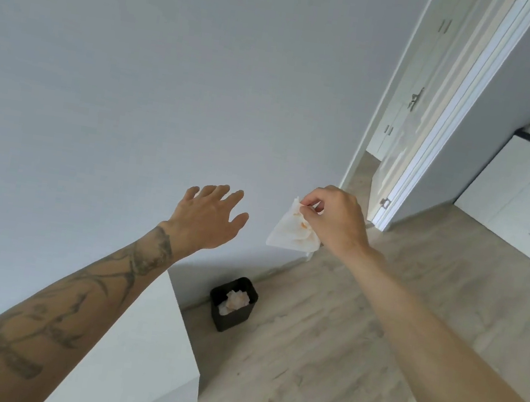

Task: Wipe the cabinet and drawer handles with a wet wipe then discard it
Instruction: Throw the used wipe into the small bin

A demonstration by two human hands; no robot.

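My right hand point(335, 222) pinches a white wet wipe point(292, 230) by its top corner; the wipe hangs down and shows orange stains. My left hand point(212, 215) is held out in the air to the left of the wipe, fingers spread, holding nothing. Below both hands a small black bin point(234, 315) stands on the floor against the wall, with crumpled wipes inside. A white drawer unit point(528, 210) with handles stands at the far right.
A white cabinet top point(146, 354) lies under my left forearm, just left of the bin. An open white door point(414, 119) and doorway are at the upper right. Wood-look floor point(352, 366) spreads across the right half.
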